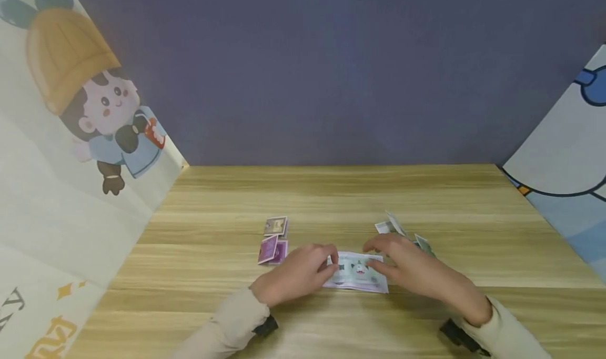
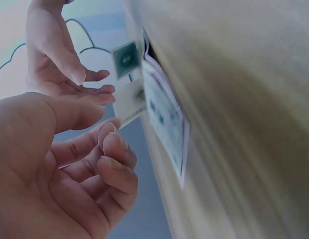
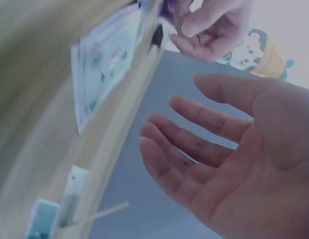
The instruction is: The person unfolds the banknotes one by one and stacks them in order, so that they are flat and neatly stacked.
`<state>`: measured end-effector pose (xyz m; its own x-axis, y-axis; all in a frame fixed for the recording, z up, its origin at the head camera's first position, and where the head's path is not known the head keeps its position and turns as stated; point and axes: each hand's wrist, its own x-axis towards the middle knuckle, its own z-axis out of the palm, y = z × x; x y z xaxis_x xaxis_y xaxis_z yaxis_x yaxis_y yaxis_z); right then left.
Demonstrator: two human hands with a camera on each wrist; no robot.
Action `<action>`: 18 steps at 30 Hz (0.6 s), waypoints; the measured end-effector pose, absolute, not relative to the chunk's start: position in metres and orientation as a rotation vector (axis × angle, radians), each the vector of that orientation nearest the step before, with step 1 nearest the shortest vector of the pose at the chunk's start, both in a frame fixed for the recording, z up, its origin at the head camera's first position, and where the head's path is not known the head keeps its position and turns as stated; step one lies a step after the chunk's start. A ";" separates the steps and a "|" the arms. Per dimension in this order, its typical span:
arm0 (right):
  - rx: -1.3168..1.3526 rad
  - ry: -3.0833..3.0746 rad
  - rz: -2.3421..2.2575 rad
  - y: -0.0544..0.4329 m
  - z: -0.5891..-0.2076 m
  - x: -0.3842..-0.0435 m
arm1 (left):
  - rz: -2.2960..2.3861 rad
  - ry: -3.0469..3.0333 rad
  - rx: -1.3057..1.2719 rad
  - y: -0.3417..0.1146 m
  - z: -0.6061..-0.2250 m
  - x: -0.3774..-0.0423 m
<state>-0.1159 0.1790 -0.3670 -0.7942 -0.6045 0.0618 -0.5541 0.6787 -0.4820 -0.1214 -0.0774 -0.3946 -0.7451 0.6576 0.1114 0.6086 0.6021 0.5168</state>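
A small stack of play banknotes (image 1: 352, 276), pale green on top with purplish edges below, lies flat on the wooden table between both hands. My left hand (image 1: 305, 270) hovers at the stack's left end, thumb and fingers loosely curved with a gap between them. In the left wrist view that left hand (image 2: 70, 164) holds nothing. Over the right end of the notes is my right hand (image 1: 409, 267). The right wrist view shows the right hand (image 3: 229, 139) with its fingers spread and relaxed, palm bare, apart from the stack (image 3: 104, 64).
Folded purple notes (image 1: 268, 249) and a folded brownish note (image 1: 275, 226) stand left of the stack. Behind the right hand are folded greyish notes (image 1: 385, 227) and a folded green note (image 1: 424, 244). A dark panel (image 1: 341, 85) rises behind the table (image 1: 213, 201).
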 end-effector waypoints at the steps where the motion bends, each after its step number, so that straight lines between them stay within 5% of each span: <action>1: -0.967 2.795 -0.753 0.180 -0.365 -0.117 | 0.844 2.727 1.070 -0.079 -0.393 -0.122; 18: -0.836 3.001 -0.840 0.209 -0.333 -0.157 | 1.002 2.868 0.897 -0.115 -0.353 -0.141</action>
<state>-0.1574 0.2087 -0.3325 -0.8623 -0.4592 0.2135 -0.5033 0.7304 -0.4618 -0.1409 -0.1153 -0.3530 -0.8392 0.5046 0.2030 0.5212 0.6395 0.5652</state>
